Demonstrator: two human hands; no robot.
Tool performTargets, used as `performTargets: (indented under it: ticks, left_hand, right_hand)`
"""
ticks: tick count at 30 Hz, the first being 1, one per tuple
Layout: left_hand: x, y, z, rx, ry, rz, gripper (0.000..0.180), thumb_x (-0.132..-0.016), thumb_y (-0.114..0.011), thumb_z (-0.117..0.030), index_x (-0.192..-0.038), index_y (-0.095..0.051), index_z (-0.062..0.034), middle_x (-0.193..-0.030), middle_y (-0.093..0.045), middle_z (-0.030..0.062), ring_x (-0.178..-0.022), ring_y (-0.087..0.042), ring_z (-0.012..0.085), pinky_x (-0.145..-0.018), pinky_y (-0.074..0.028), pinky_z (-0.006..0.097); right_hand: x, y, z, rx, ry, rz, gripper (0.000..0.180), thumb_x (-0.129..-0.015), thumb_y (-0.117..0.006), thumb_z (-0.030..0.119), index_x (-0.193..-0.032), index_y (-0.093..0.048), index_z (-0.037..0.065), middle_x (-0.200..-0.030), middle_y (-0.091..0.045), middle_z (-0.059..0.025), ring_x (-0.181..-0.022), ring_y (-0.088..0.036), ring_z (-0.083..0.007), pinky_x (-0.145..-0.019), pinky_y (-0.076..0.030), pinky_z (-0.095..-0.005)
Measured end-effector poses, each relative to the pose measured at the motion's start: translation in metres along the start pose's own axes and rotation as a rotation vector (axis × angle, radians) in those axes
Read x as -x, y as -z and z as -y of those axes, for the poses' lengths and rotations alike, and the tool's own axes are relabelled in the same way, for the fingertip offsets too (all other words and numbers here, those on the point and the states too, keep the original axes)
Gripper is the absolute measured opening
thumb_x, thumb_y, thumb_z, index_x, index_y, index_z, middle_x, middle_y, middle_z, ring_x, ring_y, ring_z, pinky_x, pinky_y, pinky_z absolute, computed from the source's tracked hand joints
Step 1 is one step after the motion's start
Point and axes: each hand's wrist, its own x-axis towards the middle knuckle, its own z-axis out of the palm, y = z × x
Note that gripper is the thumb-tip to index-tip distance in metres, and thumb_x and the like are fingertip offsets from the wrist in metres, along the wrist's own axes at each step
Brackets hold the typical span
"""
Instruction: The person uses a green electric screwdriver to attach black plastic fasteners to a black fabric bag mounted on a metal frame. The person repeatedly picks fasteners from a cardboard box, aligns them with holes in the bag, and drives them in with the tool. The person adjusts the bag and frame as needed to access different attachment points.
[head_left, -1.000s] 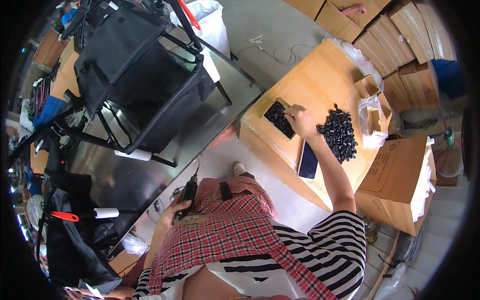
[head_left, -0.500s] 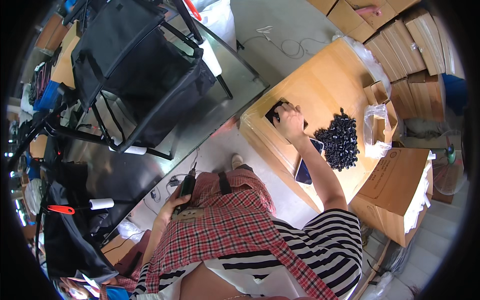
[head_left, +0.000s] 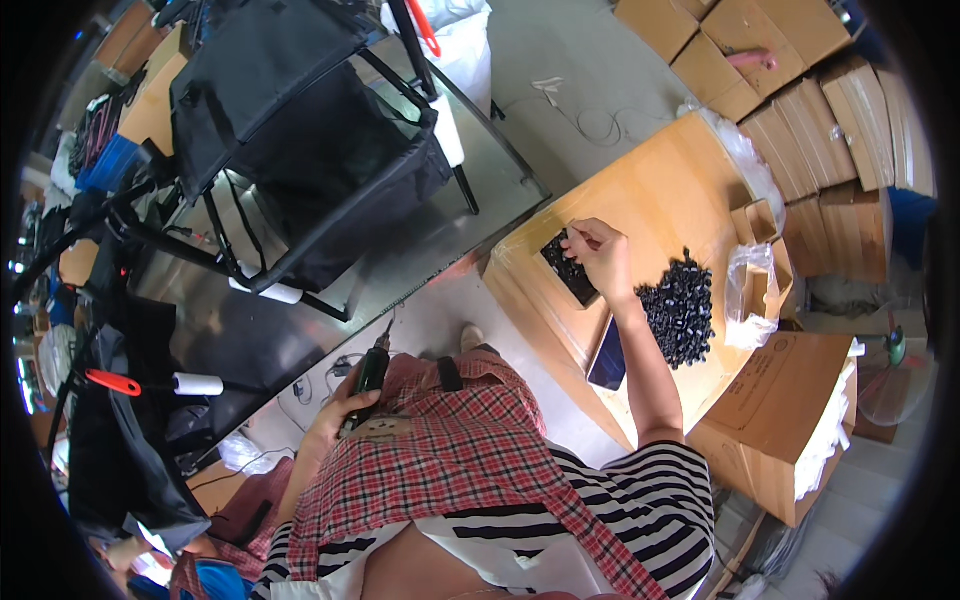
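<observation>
Green screwdriver (head_left: 371, 372) gripped by left hand (head_left: 343, 408), long axis slanted, bit (head_left: 386, 338) forward-right; right hand (head_left: 604, 258): grip unclear.

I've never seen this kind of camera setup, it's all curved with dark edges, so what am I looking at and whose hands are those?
There's no machine here: these are one person's bare hands. The view comes from a fisheye camera worn on that person's head, looking down, so straight edges bend and you see their checked apron below. Left in the picture is their left.

Their left hand grips a dark green hand tool with a thin bit. Their right hand is over an open small box of dark pieces; whether the fingertips hold one is too small to tell.

That box sits on a cardboard-topped surface, with a pile of small black pieces and a phone-like device, partly hidden by the right forearm.
</observation>
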Motion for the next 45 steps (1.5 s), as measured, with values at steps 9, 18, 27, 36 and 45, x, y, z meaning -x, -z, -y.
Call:
performTargets:
  ticks: [9,18,27,36,45]
  left_hand:
    - [0.078,-0.062,-0.104,-0.046,-0.573,0.429,0.125,-0.068,-0.087,-0.010,-0.163,-0.006,-0.0158,-0.105,-0.059,0.0074,-0.086,-0.059,0.0143,-0.077,-0.048,0.027]
    - [0.117,-0.026,-0.090,-0.027,-0.806,0.292,0.131,-0.065,-0.089,-0.006,-0.162,-0.002,-0.0126,-0.106,-0.061,0.0072,-0.088,-0.060,0.0133,-0.074,-0.051,0.026]
    - [0.118,0.037,-0.088,0.317,-0.796,0.605,0.126,-0.071,-0.086,-0.008,-0.163,0.000,-0.0195,-0.102,-0.056,0.0110,-0.075,-0.057,0.0144,-0.063,-0.051,0.026]
    - [0.104,0.088,-0.088,0.647,-0.643,1.026,0.136,-0.065,-0.086,-0.001,-0.162,0.007,-0.0239,-0.092,-0.050,0.0177,-0.058,-0.052,0.0166,-0.048,-0.043,0.025]
    - [0.103,0.141,-0.109,0.742,-0.841,0.971,0.137,-0.060,-0.085,0.002,-0.162,0.004,-0.0254,-0.095,-0.050,0.0234,-0.057,-0.051,0.0217,-0.045,-0.042,0.030]
  right_hand:
    - [0.000,-0.104,0.152,-1.404,-0.283,1.194,0.018,-0.099,-0.060,0.014,-0.107,-0.058,-0.002,-0.074,-0.049,-0.0016,-0.062,-0.043,-0.0106,-0.058,-0.037,-0.0253]
    - [0.013,-0.203,0.210,-1.393,-0.527,1.568,0.022,-0.097,-0.064,0.013,-0.109,-0.057,-0.004,-0.074,-0.051,-0.0018,-0.062,-0.049,-0.0102,-0.057,-0.039,-0.0252]
    - [0.012,-0.268,0.250,-1.263,-0.455,1.694,0.017,-0.098,-0.061,0.012,-0.106,-0.054,-0.001,-0.073,-0.048,-0.0003,-0.061,-0.047,-0.0080,-0.054,-0.042,-0.0228]
    - [0.016,-0.290,0.318,-0.390,0.129,1.601,0.021,-0.091,-0.071,0.009,-0.102,-0.064,-0.008,-0.076,-0.065,-0.0138,-0.063,-0.064,-0.0184,-0.055,-0.053,-0.0294]
    - [0.020,-0.336,0.372,-0.530,0.040,1.470,0.017,-0.098,-0.060,0.004,-0.109,-0.063,-0.008,-0.080,-0.066,-0.0163,-0.066,-0.063,-0.0193,-0.055,-0.051,-0.0294]
